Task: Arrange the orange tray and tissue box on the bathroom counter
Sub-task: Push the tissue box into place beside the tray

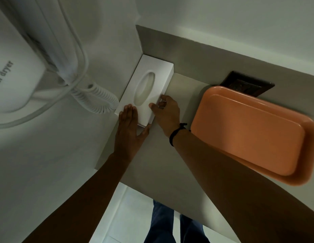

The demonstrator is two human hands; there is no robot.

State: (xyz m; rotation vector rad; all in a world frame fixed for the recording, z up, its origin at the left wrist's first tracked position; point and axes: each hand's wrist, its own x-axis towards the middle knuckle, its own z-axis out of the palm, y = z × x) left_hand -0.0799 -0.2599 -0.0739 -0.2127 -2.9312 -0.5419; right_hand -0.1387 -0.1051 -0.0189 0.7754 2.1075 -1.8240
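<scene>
Nearest the camera, two bare forearms reach forward over the grey table [158,165], with dark blue trouser legs [161,223] and pale floor tiles [128,216] showing below its near edge. The right forearm carries a dark cord bracelet [176,133] at the wrist.

The left hand [129,130] lies flat, its fingers [127,114] held straight and together, resting on the near left corner of the tissue box [147,90], while the thumb spreads off to the right under the box's near end. The right hand [167,112] is at the box's near right edge: its thumb presses on the top face and its fingers [164,99] curl down against the right side, so this hand pinches the box's edge lightly rather than wrapping it.

Just beyond both sets of fingers, the white tissue box runs away into the corner, its long left side against the wall and its far end touching the back wall. An oval opening sits in its top, directly ahead of the fingertips.

To the right of the right-hand fingers, well apart from the box, the orange tray [249,134] rests on the table, empty and angled. Beyond it, a dark socket plate [247,83] is set in the back wall.

To the left of the left-hand fingers, a white hair dryer [15,79] hangs on the wall, its coiled cord [100,99] ending just beside the box.
</scene>
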